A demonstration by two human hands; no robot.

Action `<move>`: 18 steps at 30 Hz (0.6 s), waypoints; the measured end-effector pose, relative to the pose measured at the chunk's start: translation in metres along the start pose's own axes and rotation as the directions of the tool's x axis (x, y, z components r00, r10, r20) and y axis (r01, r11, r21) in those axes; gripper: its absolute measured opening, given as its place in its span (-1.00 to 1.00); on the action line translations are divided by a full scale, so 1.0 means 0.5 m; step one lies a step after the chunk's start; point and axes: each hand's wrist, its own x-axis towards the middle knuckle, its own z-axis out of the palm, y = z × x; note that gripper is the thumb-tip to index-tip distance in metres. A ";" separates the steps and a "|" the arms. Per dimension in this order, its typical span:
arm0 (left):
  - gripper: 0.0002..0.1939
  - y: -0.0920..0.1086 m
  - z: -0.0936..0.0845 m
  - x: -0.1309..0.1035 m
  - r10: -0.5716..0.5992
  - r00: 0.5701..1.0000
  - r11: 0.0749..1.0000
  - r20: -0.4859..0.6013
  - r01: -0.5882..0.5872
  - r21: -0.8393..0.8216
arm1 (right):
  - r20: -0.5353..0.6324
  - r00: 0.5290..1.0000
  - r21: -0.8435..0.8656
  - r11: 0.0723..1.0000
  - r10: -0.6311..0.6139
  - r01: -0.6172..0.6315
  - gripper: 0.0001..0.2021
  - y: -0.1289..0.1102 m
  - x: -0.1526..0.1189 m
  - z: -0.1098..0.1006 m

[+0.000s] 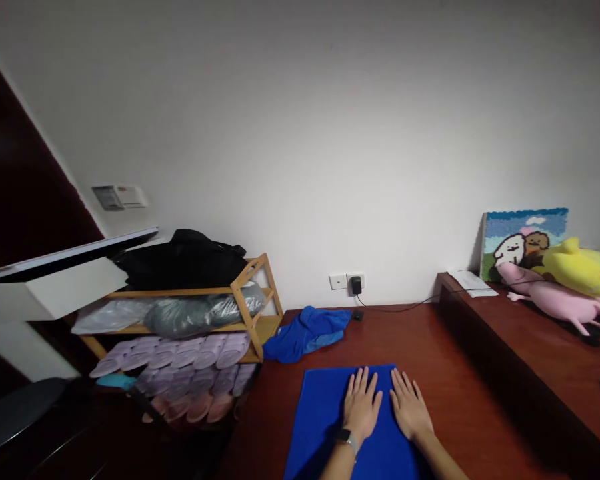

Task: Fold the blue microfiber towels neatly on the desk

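Note:
A blue cloth (315, 413) is spread out on the reddish-brown tabletop (460, 393), its far edge roughly straight. My left hand (363, 405) lies palm down on it near the far edge, fingers stretched and slightly apart; a watch is on that wrist. Palm down too, my right hand (410, 405) rests at the cloth's far right corner, fingers extended, partly over the bare wood. Neither hand grips anything. Beyond the cloth, to the left, a second blue cloth (307, 333) sits crumpled near the wall.
A wooden shoe rack (250, 313) with slippers and a black bag (185, 260) stands left of the table. At the wall, a black plug (356, 285) trails a cable rightward. A raised ledge (520, 333) on the right bears a pink plush toy (555, 300) and a yellow plush toy (575, 267).

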 end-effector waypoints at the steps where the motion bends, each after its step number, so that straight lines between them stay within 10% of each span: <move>1: -0.43 -0.004 0.003 0.014 -0.033 0.999 0.999 0.029 0.033 -0.008 | 0.000 1.000 0.008 1.000 0.000 0.000 -0.34 0.000 0.001 -0.001; 6: -0.42 -0.152 -0.049 -0.014 -0.367 0.930 0.925 0.023 0.363 0.117 | 0.002 1.000 0.010 1.000 0.007 -0.007 -0.34 -0.002 -0.001 -0.005; 10: -0.43 -0.213 -0.183 -0.064 -0.510 0.855 0.848 -0.095 0.518 0.109 | -0.004 1.000 0.012 1.000 0.017 -0.017 -0.35 -0.003 0.002 -0.003; 14: -0.54 -0.046 -0.381 -0.108 -0.136 0.943 0.980 -0.303 0.083 -0.182 | 0.010 1.000 0.094 0.996 0.011 -0.012 -0.31 0.005 0.003 -0.006; 18: -0.67 0.175 -0.490 -0.235 0.279 0.839 0.926 -0.467 -0.364 -0.100 | -0.154 0.987 0.321 0.947 0.036 0.015 -0.28 0.031 -0.045 -0.012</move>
